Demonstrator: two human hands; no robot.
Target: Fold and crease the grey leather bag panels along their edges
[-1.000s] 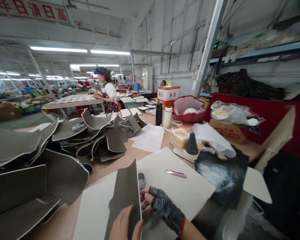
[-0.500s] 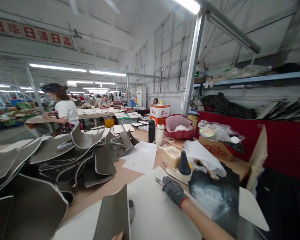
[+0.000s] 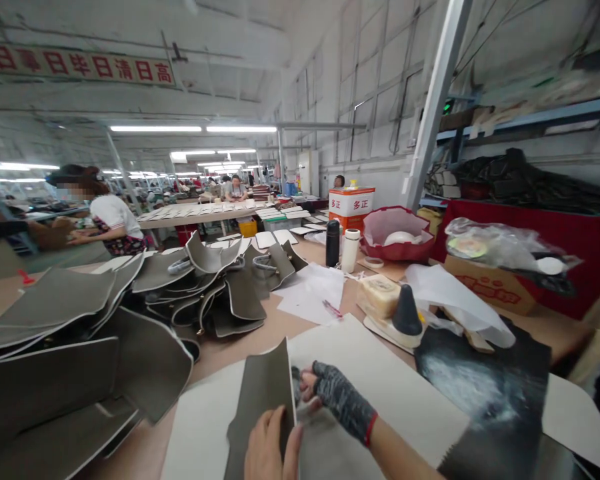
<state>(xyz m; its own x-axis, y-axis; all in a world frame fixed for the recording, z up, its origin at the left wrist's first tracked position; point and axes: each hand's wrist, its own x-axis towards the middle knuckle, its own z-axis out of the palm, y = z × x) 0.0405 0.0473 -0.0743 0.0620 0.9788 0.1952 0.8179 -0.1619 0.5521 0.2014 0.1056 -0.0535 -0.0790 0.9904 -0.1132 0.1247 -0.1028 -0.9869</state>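
Observation:
My left hand is bare and grips the lower edge of an upright olive-grey leather bag panel. My right hand wears a grey fingerless glove, and its fingers reach the panel's right edge beside a small dark grey object, which is partly hidden. Whether those fingers hold anything, I cannot tell. Under both hands lies a large white board. Pink-handled snips rest on a loose white paper sheet beyond it.
Stacked leather bag panels rise on the left of the table. To the right lie a black leather sheet, a dark cone and a red bowl. A co-worker stands beyond the stacks.
My right hand has moved from the board's far side back to the panel. The pink snips now lie on the white paper. The panel has risen into fuller view.

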